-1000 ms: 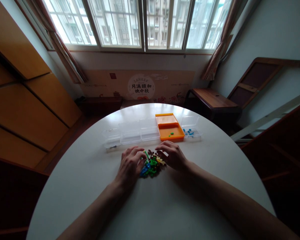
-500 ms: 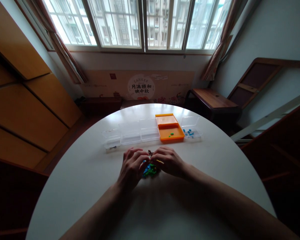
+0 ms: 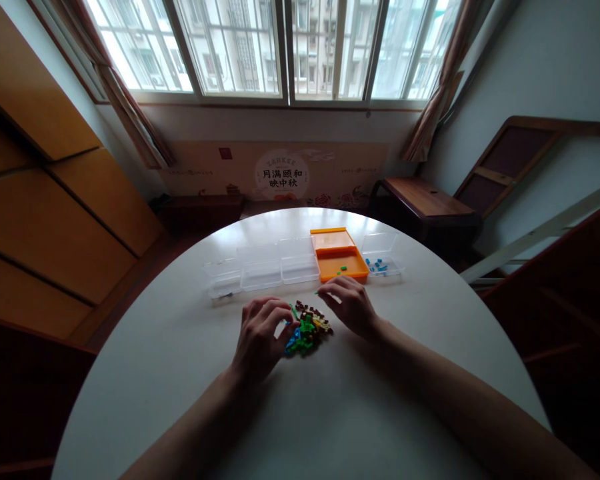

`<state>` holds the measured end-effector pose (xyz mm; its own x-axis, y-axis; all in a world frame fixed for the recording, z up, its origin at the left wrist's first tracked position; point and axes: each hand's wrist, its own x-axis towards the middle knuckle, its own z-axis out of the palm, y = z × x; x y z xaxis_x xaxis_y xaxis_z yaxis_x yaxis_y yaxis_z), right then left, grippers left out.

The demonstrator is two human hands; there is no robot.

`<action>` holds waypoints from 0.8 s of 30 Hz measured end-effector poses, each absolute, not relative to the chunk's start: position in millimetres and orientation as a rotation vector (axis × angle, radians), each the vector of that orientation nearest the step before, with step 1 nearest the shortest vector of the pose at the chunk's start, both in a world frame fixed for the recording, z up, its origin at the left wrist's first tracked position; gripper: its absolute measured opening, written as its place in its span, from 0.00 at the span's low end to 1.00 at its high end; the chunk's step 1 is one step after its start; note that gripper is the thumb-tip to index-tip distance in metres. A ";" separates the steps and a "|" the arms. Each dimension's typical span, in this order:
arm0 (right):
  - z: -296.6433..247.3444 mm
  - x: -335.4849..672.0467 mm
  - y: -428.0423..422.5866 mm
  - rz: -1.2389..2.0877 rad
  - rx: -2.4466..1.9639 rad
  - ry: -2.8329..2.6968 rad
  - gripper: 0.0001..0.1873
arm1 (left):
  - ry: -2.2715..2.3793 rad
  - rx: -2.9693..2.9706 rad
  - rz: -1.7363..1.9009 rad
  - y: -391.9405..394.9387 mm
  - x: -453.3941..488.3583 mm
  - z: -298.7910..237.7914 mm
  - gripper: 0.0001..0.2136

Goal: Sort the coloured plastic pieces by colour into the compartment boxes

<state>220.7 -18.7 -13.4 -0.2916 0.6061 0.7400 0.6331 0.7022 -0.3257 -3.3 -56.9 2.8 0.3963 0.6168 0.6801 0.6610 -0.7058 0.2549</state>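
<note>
A pile of small building bricks [image 3: 306, 327] in green, blue, brown and yellow lies on the white round table. My left hand [image 3: 260, 333] is at the pile's left side, thumb and fingertips pinched together; whatever they hold is too small to make out. Just past the pile, my right hand [image 3: 351, 307] is raised off it, its fingertips closed on a small green brick [image 3: 317, 293]. In front of that hand stands an open orange box [image 3: 343, 272] with a few green bricks [image 3: 344, 268] inside.
Right of the orange box, a clear plastic box [image 3: 394, 270] holds several blue bricks [image 3: 378, 265]. More clear boxes [image 3: 300, 272] with raised lids line up to its left; the leftmost box [image 3: 225, 288] has a small dark piece. The table's curved edge [image 3: 300, 208] lies beyond.
My right hand has moved from the pile up and right toward the orange box, carrying a small green brick and uncovering brown and yellow bricks. My left hand has stayed nearly in place.
</note>
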 end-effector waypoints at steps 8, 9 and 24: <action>-22.1 263.0 8.6 -0.021 -1.391 -1.628 0.11 | -1.381 -2.529 -1.117 -57.3 -8.1 0.0 0.02; -22.0 265.2 9.5 -0.015 -1.408 -1.617 0.12 | -1.389 -2.520 -1.115 -57.3 -8.2 -0.1 0.03; -20.0 250.5 -2.6 0.042 -1.294 -1.716 0.10 | -1.606 -2.526 -0.883 -51.5 -10.4 -9.9 0.15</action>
<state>250.5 -2.6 -20.0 0.0138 0.7599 0.6499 0.7272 0.4385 -0.5281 -10.4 -51.5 -9.9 0.3105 0.8269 0.4688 0.8387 -0.4705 0.2743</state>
